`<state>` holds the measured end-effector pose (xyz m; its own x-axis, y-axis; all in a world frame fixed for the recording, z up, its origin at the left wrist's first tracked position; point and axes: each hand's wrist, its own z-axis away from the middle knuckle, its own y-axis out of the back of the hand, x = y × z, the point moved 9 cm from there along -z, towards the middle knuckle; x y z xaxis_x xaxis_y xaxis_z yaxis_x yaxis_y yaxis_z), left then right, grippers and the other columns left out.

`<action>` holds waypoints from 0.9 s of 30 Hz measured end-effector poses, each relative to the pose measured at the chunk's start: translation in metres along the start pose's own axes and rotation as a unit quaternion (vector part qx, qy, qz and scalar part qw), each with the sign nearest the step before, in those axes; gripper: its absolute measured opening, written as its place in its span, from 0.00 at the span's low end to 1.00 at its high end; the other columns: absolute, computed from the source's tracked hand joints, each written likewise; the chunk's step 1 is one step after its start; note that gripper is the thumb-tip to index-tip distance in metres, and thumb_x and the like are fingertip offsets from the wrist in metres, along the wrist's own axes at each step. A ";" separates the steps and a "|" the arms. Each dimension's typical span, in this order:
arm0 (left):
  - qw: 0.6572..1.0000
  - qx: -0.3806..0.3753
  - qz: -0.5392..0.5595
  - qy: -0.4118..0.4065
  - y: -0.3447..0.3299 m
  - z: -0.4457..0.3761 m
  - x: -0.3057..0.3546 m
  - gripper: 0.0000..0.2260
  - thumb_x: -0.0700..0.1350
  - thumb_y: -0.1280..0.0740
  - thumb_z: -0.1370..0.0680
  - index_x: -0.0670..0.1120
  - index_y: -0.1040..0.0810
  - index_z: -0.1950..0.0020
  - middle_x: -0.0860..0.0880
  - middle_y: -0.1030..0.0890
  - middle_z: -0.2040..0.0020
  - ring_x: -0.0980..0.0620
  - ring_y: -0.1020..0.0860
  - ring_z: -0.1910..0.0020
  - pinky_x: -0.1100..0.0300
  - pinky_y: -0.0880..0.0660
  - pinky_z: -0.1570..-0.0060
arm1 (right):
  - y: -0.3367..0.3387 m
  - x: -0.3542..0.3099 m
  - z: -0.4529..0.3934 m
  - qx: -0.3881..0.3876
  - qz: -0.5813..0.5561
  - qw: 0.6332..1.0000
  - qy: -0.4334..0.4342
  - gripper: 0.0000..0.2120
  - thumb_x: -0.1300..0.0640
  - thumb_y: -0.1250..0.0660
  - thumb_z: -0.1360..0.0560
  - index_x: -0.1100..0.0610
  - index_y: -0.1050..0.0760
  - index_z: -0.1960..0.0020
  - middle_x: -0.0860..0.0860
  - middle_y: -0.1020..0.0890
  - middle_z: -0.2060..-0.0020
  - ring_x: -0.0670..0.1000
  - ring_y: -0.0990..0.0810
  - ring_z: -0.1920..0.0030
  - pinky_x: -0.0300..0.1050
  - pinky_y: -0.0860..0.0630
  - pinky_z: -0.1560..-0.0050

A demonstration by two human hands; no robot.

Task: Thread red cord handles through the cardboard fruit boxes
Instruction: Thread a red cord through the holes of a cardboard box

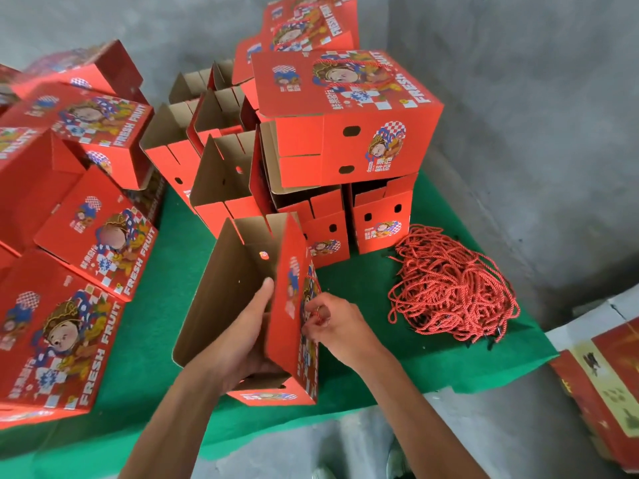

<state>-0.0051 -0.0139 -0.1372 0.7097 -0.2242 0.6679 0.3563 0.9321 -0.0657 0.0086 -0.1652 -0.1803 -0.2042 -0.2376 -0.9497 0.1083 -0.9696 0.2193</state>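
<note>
Head view: an open cardboard fruit box [238,288] stands on the green mat [166,278], its brown interior facing the camera and its printed red panel turned edge-on, so the artwork on that panel is hard to read. The left hand [249,337] reaches inside the box; the thumb lies flat against the inner face of the red panel, while the remaining fingers are hidden behind the wall, so the grasp cannot be told. The right hand [332,323] sits against the outer face of the same panel, fingers curled and pinching a red cord [316,314]; only a short, blurred length of it shows, and the hole it meets is not visible. A loose pile of red cords [453,288] lies on the mat to the right, well apart from the hands. Unthreaded open boxes [221,174] stand behind the held box. Stacked closed boxes [342,115] rise beyond them, the top one cut off by the frame. Finished boxes [83,236] at left run past the edge.
</note>
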 end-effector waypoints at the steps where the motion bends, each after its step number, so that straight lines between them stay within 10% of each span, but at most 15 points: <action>1: 1.000 -0.020 0.001 0.018 -0.001 -0.001 0.001 0.37 0.78 0.45 0.27 0.52 0.21 0.34 0.43 0.16 0.39 0.42 0.17 0.40 0.43 0.18 0.45 | 0.002 0.002 0.000 0.002 -0.030 1.000 -0.004 0.08 0.57 0.25 0.25 0.48 0.22 0.49 0.45 0.15 0.57 0.44 0.16 0.55 0.43 0.17 0.54; 7: 0.952 0.005 -0.307 0.025 -0.001 -0.010 0.036 0.14 0.45 0.30 0.19 0.43 0.21 0.35 0.42 0.14 0.45 0.44 0.15 0.46 0.41 0.19 0.43 | -0.007 0.018 0.004 0.024 -0.216 0.975 -0.047 0.12 0.67 0.21 0.30 0.61 0.21 0.50 0.57 0.15 0.54 0.55 0.14 0.52 0.59 0.16 0.46; 20: 0.963 -0.033 -0.264 0.035 -0.008 -0.023 0.024 0.08 0.40 0.31 0.19 0.47 0.23 0.41 0.49 0.13 0.58 0.53 0.14 0.61 0.62 0.20 0.66 | -0.012 0.045 0.005 0.042 -0.294 0.952 -0.075 0.16 0.62 0.24 0.24 0.61 0.23 0.38 0.59 0.13 0.51 0.59 0.12 0.51 0.56 0.16 0.46; 23: 0.969 0.010 -0.247 0.020 0.006 -0.025 0.027 0.09 0.42 0.32 0.18 0.48 0.23 0.38 0.46 0.13 0.53 0.51 0.13 0.56 0.59 0.18 0.61 | 0.032 0.076 0.004 0.136 -0.010 0.985 -0.102 0.21 0.57 0.28 0.20 0.60 0.28 0.30 0.54 0.14 0.45 0.55 0.14 0.47 0.52 0.19 0.42; 27: 0.953 0.048 -0.299 -0.009 0.013 -0.021 0.037 0.02 0.44 0.34 0.17 0.51 0.22 0.46 0.44 0.15 0.48 0.48 0.14 0.53 0.56 0.17 0.58 | 0.097 0.116 0.015 0.162 0.429 0.865 -0.205 0.23 0.59 0.31 0.21 0.60 0.32 0.28 0.58 0.28 0.33 0.58 0.27 0.32 0.52 0.23 0.35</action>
<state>0.0384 -0.0160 -0.1292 0.3860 -0.7194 0.5775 0.6364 0.6608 0.3980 -0.0196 -0.2876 -0.2663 -0.5192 -0.8136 -0.2617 0.1273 -0.3765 0.9176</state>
